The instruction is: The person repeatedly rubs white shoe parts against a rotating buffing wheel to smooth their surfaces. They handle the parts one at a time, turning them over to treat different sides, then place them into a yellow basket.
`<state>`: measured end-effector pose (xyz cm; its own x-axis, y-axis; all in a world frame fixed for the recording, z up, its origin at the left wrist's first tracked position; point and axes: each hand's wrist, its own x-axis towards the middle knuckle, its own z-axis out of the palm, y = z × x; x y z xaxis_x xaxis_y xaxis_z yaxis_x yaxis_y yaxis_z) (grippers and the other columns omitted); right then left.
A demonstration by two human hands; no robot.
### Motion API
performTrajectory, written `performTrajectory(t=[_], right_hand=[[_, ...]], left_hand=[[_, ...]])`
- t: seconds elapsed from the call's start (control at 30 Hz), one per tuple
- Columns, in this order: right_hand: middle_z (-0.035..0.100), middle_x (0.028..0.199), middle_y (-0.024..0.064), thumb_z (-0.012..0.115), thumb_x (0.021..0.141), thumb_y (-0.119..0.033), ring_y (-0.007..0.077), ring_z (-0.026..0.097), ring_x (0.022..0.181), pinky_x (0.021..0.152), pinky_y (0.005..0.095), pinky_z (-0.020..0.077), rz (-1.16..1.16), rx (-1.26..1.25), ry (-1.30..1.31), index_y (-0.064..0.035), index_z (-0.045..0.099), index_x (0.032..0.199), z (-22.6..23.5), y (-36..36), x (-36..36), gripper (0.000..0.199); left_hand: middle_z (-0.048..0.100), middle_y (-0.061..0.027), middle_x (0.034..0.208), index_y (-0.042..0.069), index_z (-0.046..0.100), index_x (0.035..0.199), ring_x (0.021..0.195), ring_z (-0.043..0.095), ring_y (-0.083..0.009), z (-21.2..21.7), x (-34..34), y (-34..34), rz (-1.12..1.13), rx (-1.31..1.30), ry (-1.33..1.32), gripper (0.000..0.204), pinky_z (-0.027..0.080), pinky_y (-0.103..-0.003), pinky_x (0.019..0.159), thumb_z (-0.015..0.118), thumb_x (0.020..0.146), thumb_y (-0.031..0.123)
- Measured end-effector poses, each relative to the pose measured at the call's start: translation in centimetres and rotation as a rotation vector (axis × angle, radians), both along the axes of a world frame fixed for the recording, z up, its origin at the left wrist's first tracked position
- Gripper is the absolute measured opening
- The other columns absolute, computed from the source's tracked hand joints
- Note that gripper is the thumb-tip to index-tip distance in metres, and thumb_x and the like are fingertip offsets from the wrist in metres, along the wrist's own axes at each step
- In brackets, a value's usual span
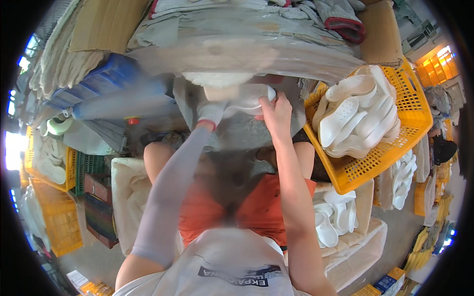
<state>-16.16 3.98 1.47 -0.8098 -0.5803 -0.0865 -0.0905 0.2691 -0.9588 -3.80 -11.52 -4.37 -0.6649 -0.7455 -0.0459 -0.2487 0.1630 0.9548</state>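
Observation:
Out in front of me, both my hands hold a white shoe sole. My left hand, in a light glove with a red cuff, is closed around its left end; its fingers are partly hidden and blurred. My bare right hand grips the right end, fingers curled at the edge. Just beyond the sole is a fuzzy white wheel, blurred, under a plastic-wrapped cover. The sole's upper edge meets or nearly meets it; I cannot tell if they touch. Below hangs a grey sheet-like tray.
At the right, a tilted yellow crate holds several white soles. A cloth-lined container with white footwear stands beside my right leg. Blue plastic and cardboard are at the far left. Gloves lie on top.

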Motion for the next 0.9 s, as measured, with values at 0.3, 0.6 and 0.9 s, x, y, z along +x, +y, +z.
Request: performTrajectory(t=[0.3, 0.6, 0.9], right_hand=[[0.068, 0.120, 0.0310, 0.069, 0.086, -0.021, 0.0419, 0.070, 0.109, 0.094, 0.0437, 0.0539, 0.143, 0.065, 0.123, 0.0077, 0.035, 0.150, 1.0, 2.9, 0.8, 0.078], [0.070, 0.117, 0.0265, 0.053, 0.095, -0.006, 0.0332, 0.072, 0.099, 0.092, 0.0408, 0.0543, -0.190, -0.141, 0.275, 0.0033, 0.047, 0.148, 3.2, 7.8, 6.2, 0.054], [0.073, 0.108, 0.0188, 0.052, 0.091, -0.003, 0.0243, 0.074, 0.091, 0.078, 0.0357, 0.0616, -0.052, -0.232, 0.127, 0.0063, 0.062, 0.133, 1.6, 3.7, 3.4, 0.045]], left_hand=[[0.070, -0.0083, 0.104, 0.002, 0.070, 0.116, 0.092, 0.067, -0.0190, -2.7, -3.3, 5.1, -0.126, 0.129, 0.381, 0.030, 0.055, -0.034, 0.081, 0.065, 0.101, 0.027], [0.071, -0.0110, 0.121, 0.007, 0.070, 0.120, 0.113, 0.067, -0.0303, -3.5, -7.8, 5.3, -0.049, -0.264, 0.070, 0.041, 0.056, -0.042, 0.092, 0.067, 0.091, 0.035], [0.070, -0.0128, 0.131, 0.009, 0.064, 0.134, 0.122, 0.064, -0.0297, -8.5, -4.2, -2.1, -0.375, -0.756, -0.262, 0.043, 0.054, -0.040, 0.098, 0.060, 0.101, 0.036]])
